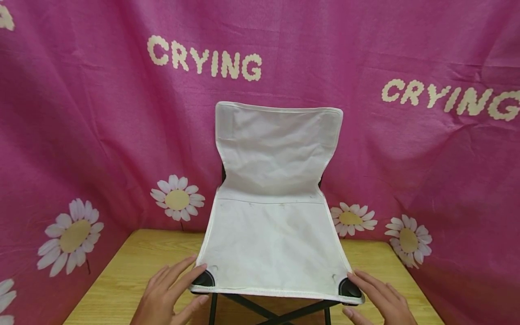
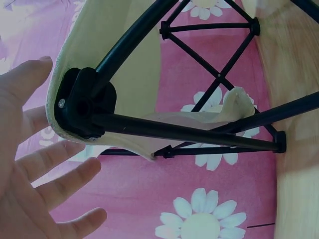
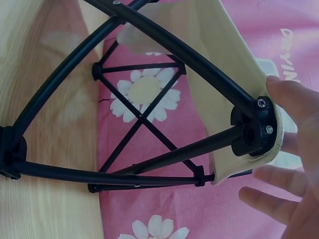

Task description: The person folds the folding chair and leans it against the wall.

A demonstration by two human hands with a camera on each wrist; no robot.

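Note:
A folding camp chair (image 1: 276, 239) with white fabric and black tube legs stands unfolded, its backrest (image 1: 280, 144) at the far side. My left hand (image 1: 168, 291) is at the seat's front left corner, fingers extended over the black corner patch (image 1: 204, 279). At the front right corner, the fingers of my right hand (image 1: 383, 298) lie along the other black patch (image 1: 350, 287). Both wrist views show the hands spread beside the plastic corner joints (image 2: 82, 102) under the seat, thumbs apart from the fingers. Whether the fingertips press on the fabric cannot be told.
The chair stands on a wood-grain surface (image 1: 134, 271). A pink curtain (image 1: 304, 49) printed with daisies and lettering hangs close behind it and along both sides. Crossed black tubes (image 3: 142, 117) brace the legs under the seat.

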